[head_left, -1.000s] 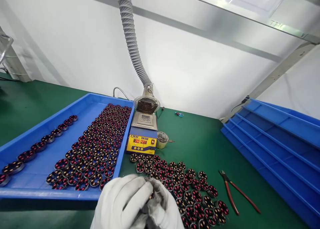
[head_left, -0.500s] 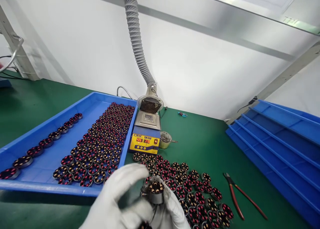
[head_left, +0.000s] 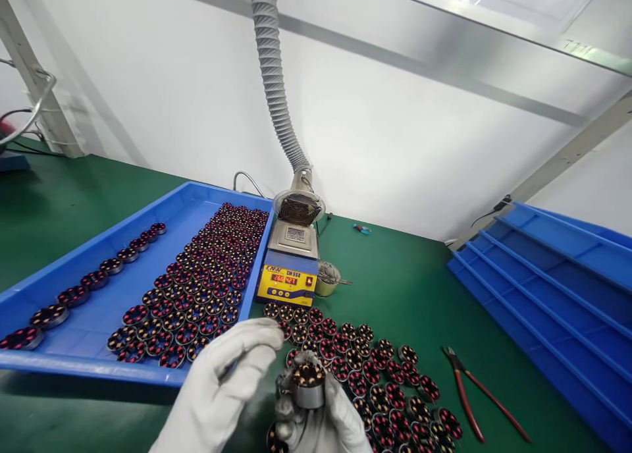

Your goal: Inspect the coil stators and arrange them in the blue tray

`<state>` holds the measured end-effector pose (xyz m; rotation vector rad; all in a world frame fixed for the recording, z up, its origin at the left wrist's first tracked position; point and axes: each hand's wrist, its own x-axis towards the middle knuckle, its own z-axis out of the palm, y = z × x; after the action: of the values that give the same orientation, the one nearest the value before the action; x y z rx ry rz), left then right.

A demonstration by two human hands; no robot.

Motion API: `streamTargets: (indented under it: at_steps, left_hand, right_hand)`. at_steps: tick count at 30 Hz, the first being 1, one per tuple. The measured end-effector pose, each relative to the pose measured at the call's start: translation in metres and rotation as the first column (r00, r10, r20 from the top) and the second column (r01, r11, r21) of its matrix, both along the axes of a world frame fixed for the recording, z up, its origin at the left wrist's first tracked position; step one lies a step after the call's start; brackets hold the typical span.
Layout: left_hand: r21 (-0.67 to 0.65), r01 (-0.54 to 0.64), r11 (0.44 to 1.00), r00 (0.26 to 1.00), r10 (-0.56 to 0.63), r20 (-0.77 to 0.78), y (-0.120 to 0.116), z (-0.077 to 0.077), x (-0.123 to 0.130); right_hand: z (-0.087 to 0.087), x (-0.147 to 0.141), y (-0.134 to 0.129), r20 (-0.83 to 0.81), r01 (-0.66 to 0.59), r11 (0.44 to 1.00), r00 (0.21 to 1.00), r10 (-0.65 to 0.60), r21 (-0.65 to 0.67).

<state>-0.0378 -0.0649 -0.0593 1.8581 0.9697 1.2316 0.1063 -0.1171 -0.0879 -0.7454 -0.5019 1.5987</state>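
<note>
My right hand (head_left: 320, 423), in a white glove with grey-stained fingers, grips a round motor stator (head_left: 309, 382). The stator has a silver metal ring and gold-coloured windings facing up. To its left is my white-gloved left hand (head_left: 227, 377), apart from the stator. Its thumb and fingers are drawn together near the tips, and I cannot make out anything between them. Several more stators (head_left: 354, 359) with red or gold windings are spread on the green table beyond and right of my right hand. Part of another stator (head_left: 276, 440) shows below my hands.
A blue tray (head_left: 89, 373) at left holds many stators. Behind my hands stands a yellow-blue heating unit (head_left: 286, 285) with lit digits, under a grey extraction hose (head_left: 276, 78). Beside it is a small pot (head_left: 326, 280). Red-handled cutters (head_left: 464, 390) and stacked blue trays (head_left: 548, 308) are at right.
My left hand has drawn back left from the stator, and its spread fingers have come together. My right hand still holds the stator. The digits on the heating unit differ.
</note>
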Motion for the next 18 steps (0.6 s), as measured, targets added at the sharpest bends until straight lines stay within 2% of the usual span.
streamTargets:
  at_steps: [4,6,9,12,13,16,18]
  left_hand:
    - [0.234,0.178,0.956,0.984,-0.167,-0.063,-0.003,0.001,0.003]
    - [0.258,0.196,0.946,0.980,-0.195,-0.032,-0.003,0.006,0.008]
    - [0.154,0.198,0.968,0.977,-0.208,0.047,0.001,0.016,0.015]
    - [-0.079,0.253,0.964,0.952,-0.233,0.201,0.006,0.020,0.020]
    - [-0.159,0.235,0.959,0.945,-0.187,0.268,0.008,0.019,0.020]
    - [-0.329,0.090,0.940,0.921,0.047,0.388,0.009,0.016,0.015]
    - [-0.335,0.056,0.941,0.943,0.060,0.329,0.006,0.014,0.010]
  right_hand:
    - [0.004,0.005,-0.002,0.005,0.009,0.999,1.000,-0.009,0.040]
    - [0.006,0.003,-0.001,0.004,0.000,0.999,1.000,0.000,0.037]
    - [0.009,-0.002,0.002,-0.005,-0.031,0.999,1.000,0.031,0.025]
    - [0.010,-0.007,0.006,-0.031,-0.079,0.997,0.996,0.079,0.001]
    - [0.009,-0.007,0.007,-0.056,-0.104,0.995,0.993,0.103,-0.014]
    - [0.006,-0.004,0.007,-0.150,-0.157,0.985,0.978,0.146,-0.066]
    - [0.003,-0.001,0.005,-0.128,-0.115,0.991,0.986,0.104,-0.076]
